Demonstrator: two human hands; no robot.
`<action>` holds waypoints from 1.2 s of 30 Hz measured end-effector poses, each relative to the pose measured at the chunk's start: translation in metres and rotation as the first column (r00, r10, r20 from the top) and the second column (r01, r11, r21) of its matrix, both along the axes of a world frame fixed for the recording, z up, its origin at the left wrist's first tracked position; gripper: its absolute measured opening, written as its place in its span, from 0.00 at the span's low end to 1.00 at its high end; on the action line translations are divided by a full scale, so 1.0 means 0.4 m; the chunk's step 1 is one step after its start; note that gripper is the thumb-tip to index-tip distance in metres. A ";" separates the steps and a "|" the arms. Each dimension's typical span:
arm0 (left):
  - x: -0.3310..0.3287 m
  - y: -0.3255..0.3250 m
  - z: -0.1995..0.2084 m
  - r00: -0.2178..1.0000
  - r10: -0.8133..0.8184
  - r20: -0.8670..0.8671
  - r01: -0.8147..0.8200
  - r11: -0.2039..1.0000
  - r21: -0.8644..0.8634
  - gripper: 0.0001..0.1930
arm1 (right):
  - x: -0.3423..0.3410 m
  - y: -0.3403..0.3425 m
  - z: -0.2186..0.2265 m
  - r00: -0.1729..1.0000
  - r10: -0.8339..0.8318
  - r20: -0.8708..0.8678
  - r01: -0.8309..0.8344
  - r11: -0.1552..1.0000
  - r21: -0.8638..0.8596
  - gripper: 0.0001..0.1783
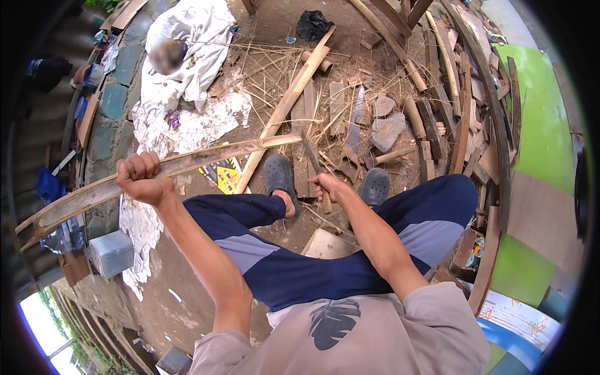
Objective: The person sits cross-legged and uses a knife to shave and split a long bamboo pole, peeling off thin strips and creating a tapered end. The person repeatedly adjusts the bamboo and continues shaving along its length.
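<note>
Head view: shows left hand (145, 178) clamped on a long bamboo strip (206, 157), running from left of that hand to ahead of right hand (329, 187). Shows right hand closed around a knife (310, 155) with blade forward, near the strip's end; cannot confirm contact. Notes white cloth (199, 37) ahead of left hand, grey shoes (279, 175) either side of right hand.

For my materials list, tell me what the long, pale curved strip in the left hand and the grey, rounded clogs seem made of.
Long, pale curved strip: probably split bamboo, unfinished and dull; its trough-like inner face suggests it.
Grey, rounded clogs: probably moulded foam or rubber, matte, judging by their hole-dotted tops; which is unclear.
</note>
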State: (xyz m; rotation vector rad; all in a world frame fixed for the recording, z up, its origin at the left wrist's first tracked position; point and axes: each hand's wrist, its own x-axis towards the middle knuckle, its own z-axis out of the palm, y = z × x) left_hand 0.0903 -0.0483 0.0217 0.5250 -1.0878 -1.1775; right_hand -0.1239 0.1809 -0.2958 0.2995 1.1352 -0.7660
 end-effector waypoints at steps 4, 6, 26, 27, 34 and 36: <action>0.042 0.009 -0.014 0.994 -0.100 -0.032 0.098 0.994 -0.046 0.20 | -0.005 0.016 0.077 0.947 0.121 -0.297 -0.136 0.990 -0.030 0.16; 0.033 0.028 -0.010 0.983 -0.165 -0.076 0.163 0.986 -0.039 0.20 | -0.027 0.008 0.107 0.953 0.036 -0.302 -0.056 0.997 -0.055 0.17; 0.023 0.122 -0.024 0.951 -0.289 -0.113 0.272 0.951 -0.145 0.17 | 0.301 0.078 0.472 0.405 -0.102 -0.908 -0.556 0.761 -0.334 0.20; 0.022 0.128 -0.023 0.953 -0.283 -0.112 0.266 0.953 -0.146 0.17 | 0.290 0.077 0.450 0.427 -0.070 -0.902 -0.548 0.773 -0.320 0.20; -0.007 0.152 -0.016 0.962 -0.253 -0.100 0.238 0.961 -0.141 0.17 | 0.215 0.059 0.394 0.431 0.109 -0.896 -0.509 0.849 -0.142 0.19; -0.008 0.162 -0.013 0.964 -0.249 -0.090 0.236 0.963 -0.130 0.17 | 0.231 0.054 0.459 0.457 0.030 -0.889 -0.537 0.806 -0.248 0.19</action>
